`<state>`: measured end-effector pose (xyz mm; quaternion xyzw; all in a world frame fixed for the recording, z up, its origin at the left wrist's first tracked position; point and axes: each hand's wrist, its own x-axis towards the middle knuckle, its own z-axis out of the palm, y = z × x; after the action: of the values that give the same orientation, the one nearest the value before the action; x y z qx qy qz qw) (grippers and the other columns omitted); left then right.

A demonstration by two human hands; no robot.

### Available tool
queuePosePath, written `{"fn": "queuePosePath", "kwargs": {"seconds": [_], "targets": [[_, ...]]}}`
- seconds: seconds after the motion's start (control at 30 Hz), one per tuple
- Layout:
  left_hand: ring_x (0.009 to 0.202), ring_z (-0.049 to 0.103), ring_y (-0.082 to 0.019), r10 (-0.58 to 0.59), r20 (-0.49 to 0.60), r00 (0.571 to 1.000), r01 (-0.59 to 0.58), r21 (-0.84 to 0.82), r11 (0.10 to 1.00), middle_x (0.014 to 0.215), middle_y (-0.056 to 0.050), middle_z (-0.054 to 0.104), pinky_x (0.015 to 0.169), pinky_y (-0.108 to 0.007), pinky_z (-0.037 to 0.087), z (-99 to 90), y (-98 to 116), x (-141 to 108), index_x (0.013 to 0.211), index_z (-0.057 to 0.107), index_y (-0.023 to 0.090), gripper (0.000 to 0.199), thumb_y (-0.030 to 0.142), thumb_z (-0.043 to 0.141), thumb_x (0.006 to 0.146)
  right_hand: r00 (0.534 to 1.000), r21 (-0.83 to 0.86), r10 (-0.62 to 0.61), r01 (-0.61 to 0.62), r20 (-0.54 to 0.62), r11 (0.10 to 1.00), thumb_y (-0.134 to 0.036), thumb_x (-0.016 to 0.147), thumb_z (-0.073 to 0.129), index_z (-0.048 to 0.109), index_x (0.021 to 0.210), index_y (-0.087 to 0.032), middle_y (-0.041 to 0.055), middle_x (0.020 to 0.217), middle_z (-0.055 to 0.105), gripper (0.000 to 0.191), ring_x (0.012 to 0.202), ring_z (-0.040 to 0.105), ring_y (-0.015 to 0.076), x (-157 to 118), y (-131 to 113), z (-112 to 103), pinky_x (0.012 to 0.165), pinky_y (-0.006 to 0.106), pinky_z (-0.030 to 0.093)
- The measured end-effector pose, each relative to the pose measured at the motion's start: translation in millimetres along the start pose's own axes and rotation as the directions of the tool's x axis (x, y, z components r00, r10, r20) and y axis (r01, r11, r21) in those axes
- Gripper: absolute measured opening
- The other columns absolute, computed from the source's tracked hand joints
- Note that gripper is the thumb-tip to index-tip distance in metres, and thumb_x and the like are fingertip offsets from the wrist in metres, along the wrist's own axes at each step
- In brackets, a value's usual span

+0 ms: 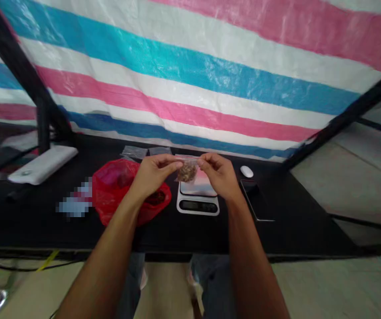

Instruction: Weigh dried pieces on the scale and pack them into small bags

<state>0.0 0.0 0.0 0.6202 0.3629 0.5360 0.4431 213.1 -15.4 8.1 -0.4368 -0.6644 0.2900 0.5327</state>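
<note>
The left hand (pixel 153 173) and right hand (pixel 218 174) pinch the top edge of a small clear zip bag (pixel 187 165) of brown granules (pixel 186 173), held just above a digital kitchen scale (pixel 197 200). A red plastic bag (pixel 123 188) lies left of the scale.

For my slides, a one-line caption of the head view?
Left hand and right hand pinch a small plastic bag above a digital scale.

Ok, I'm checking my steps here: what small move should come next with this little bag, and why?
Probably lower the small clear bag onto the kitchen scale: your left hand and right hand pinch its top edge just above the scale's platform, and the brown bits sit at the bottom of the bag, so it looks ready to weigh.
</note>
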Motion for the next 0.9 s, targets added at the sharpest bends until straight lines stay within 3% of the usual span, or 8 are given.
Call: {"fn": "queuePosePath", "kwargs": {"seconds": [0.13, 0.33, 0.5, 0.77, 0.9], "targets": [[0.072, 0.068, -0.015, 0.027, 0.016, 1.000, -0.025, -0.081, 0.996, 0.080, -0.003, 0.080, 0.071, -0.026, 0.054, 2.2, 1, -2, 0.083, 0.081, 0.016, 0.027, 0.042, 0.085, 0.080, 0.999, 0.024, -0.038, 0.037, 0.032, 0.999, -0.039, 0.086, 0.077, 0.072, 0.085, -0.019, 0.0006, 0.078, 0.068, 0.020, 0.070, 0.057, 0.0149, -2, -3, 5, 0.066, 0.029, 0.043], [0.066, 0.064, -0.013, 0.047, -0.052, 0.998, -0.053, -0.125, 0.991, 0.072, 0.000, 0.074, 0.062, -0.022, 0.051, 4.5, 5, -2, 0.073, 0.074, 0.017, 0.026, 0.039, 0.087, 0.075, 0.994, 0.075, -0.102, 0.099, 0.036, 0.992, -0.035, 0.087, 0.080, 0.074, 0.079, -0.020, 0.0024, 0.082, 0.073, 0.018, 0.077, 0.064, 0.0167, -2, -4, 10, 0.071, 0.030, 0.049], [0.068, 0.068, -0.016, -0.048, 0.063, 0.997, 0.058, -0.164, 0.985, 0.079, -0.004, 0.078, 0.064, -0.026, 0.056, 6.8, 6, -4, 0.086, 0.078, 0.016, 0.033, 0.046, 0.087, 0.076, 0.997, 0.145, -0.010, -0.001, 0.073, 0.990, -0.047, 0.083, 0.085, 0.076, 0.087, -0.020, 0.0025, 0.082, 0.074, 0.028, 0.075, 0.064, 0.0172, -3, -4, 9, 0.072, 0.031, 0.052], [0.073, 0.070, -0.017, 0.013, 0.021, 1.000, -0.012, -0.063, 0.998, 0.079, -0.005, 0.080, 0.070, -0.027, 0.057, 9.4, 8, -5, 0.082, 0.082, 0.016, 0.030, 0.046, 0.081, 0.080, 0.998, -0.006, -0.041, 0.041, 0.048, 0.999, -0.043, 0.094, 0.072, 0.071, 0.084, -0.019, 0.0010, 0.078, 0.068, 0.026, 0.071, 0.058, 0.0144, -6, -7, 11, 0.065, 0.028, 0.045], [0.070, 0.069, -0.017, 0.010, -0.018, 1.000, -0.011, -0.044, 0.999, 0.080, -0.006, 0.080, 0.064, -0.025, 0.056, 14.4, 11, -7, 0.084, 0.083, 0.015, 0.032, 0.046, 0.082, 0.080, 0.998, -0.052, -0.052, 0.054, 0.044, 0.997, -0.040, 0.092, 0.073, 0.072, 0.087, -0.019, 0.0015, 0.081, 0.069, 0.021, 0.073, 0.059, 0.0157, -7, -8, 13, 0.067, 0.028, 0.046]]}}
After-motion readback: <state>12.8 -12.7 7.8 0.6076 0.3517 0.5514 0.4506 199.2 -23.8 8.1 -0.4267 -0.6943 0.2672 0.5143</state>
